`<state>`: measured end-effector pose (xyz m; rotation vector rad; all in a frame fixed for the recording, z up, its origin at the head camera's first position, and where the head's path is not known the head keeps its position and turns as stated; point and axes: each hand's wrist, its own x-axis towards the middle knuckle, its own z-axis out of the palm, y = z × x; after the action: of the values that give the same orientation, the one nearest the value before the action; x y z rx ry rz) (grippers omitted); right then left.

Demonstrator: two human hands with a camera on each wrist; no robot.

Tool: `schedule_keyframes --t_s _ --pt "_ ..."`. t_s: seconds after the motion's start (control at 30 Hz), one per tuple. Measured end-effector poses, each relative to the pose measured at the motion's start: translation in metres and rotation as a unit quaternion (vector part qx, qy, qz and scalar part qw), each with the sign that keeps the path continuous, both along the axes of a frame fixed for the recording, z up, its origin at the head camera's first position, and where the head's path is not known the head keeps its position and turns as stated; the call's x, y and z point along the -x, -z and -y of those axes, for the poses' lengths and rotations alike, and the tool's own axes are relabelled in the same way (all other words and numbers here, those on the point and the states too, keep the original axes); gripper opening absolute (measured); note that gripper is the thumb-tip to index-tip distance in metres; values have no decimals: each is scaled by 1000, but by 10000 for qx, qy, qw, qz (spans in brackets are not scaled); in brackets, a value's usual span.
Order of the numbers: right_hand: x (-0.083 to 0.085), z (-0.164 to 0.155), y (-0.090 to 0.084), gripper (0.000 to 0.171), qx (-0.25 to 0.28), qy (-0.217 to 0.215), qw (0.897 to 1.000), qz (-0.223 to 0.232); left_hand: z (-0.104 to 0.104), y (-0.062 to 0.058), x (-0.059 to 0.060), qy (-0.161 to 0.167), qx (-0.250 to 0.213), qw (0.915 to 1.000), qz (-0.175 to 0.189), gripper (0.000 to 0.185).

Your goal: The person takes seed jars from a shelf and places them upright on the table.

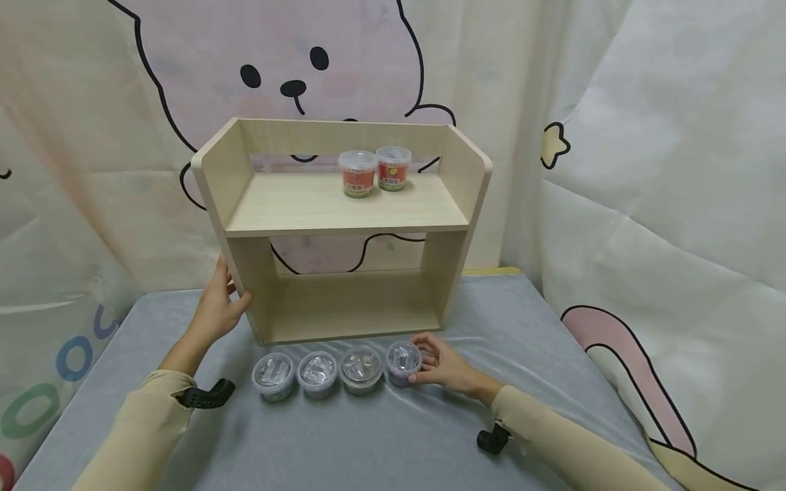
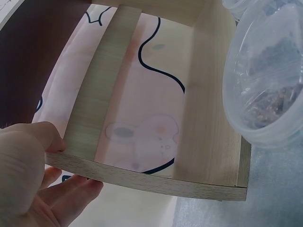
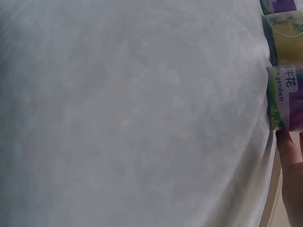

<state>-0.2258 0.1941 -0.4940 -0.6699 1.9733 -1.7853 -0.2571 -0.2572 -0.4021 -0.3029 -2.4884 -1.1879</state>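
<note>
Left hand pose: I see my left hand [image 1: 217, 308] reaching forward from a beige sleeve, at about 9 o'clock of the pale two-tier wooden shelf unit [image 1: 344, 218]. The thumb lies on the front edge of the left side panel and the fingers sit behind it, so the hand grips that panel low down. In the left wrist view the thumb [image 2: 40, 137] presses the panel's edge from above and the fingers curl beneath it.

Right hand pose: my right hand [image 1: 445, 367] lies low over the grey table cover [image 1: 393, 436], forearm coming in from 5 o'clock, fingers curled round a small clear plastic tub with a purple label [image 1: 403, 363].

Tub and fingers: the purple tub stands upright on the cover, at the 3 o'clock end of a row of four. The fingertips touch its right side and the thumb sits at its rear edge. The right wrist view shows one finger [image 3: 289, 165] touching the tub's label.

Row: three more clear lidded tubs [image 1: 319, 373] stand just beside it toward 9 o'clock, all in front of the shelf's lower opening.

Upper tier: two clear tubs with red labels [image 1: 375, 171] stand side by side at about 1 o'clock of the shelf board.

Backdrop: cream cloth with a cartoon bear outline [image 1: 295, 75] hangs behind.
</note>
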Motion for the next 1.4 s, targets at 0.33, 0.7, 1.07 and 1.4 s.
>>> schedule_keyframes --t_s 0.33,0.7,1.07,1.4 --pt "3 -6 -2 57 -469 12 9971 -594 0 2 0 7 19 10000 -69 97" --pt "6 -6 -29 37 -1000 294 9871 -1219 0 3 0 -5 60 10000 -48 96" --pt "6 -3 -57 38 -990 212 9876 -1201 1 4 -2 6 68 10000 -66 97" --pt "14 8 -97 42 -803 15 9860 -1464 1 4 -1 9 89 9999 -125 98"
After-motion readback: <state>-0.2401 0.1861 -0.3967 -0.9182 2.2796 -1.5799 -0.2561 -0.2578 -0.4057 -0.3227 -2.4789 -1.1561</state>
